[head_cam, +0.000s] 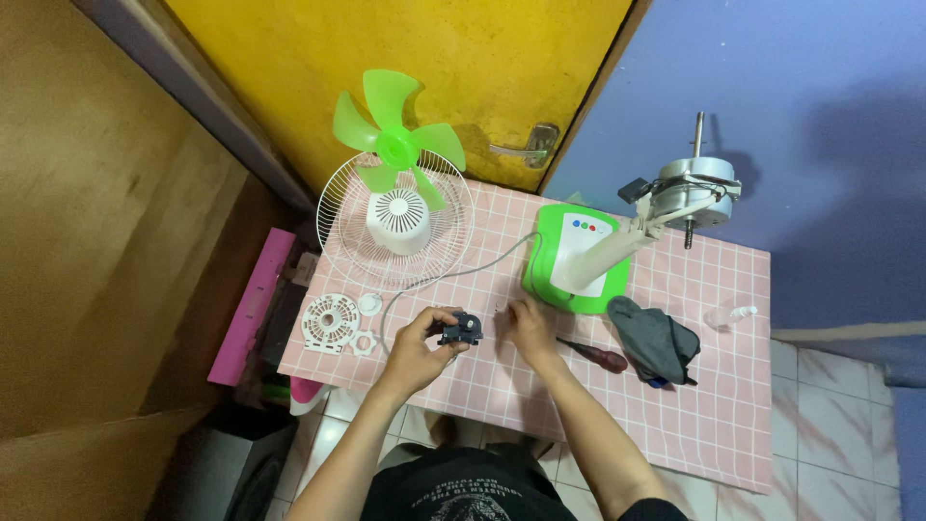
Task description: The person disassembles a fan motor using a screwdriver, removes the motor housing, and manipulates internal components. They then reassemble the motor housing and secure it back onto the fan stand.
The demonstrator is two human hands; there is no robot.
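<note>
Hands (473, 333), boxy black plastic part (460, 329), checked tabletop (675, 405)

Your left hand (413, 349) holds the small part (461, 330) at table (714, 425) front | your right hand (529, 323) just right | screwdriver (593, 355), cloth (654, 340) farther right | fan base (576, 259) behind | grille (395, 232) back-left

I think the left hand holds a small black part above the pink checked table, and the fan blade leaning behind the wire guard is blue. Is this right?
Not quite. The fan blade is green, not blue, as the head view shows. The rest is right: the left hand holds the small black part above the pink checked table, and the blade stands behind the wire guard.
</note>
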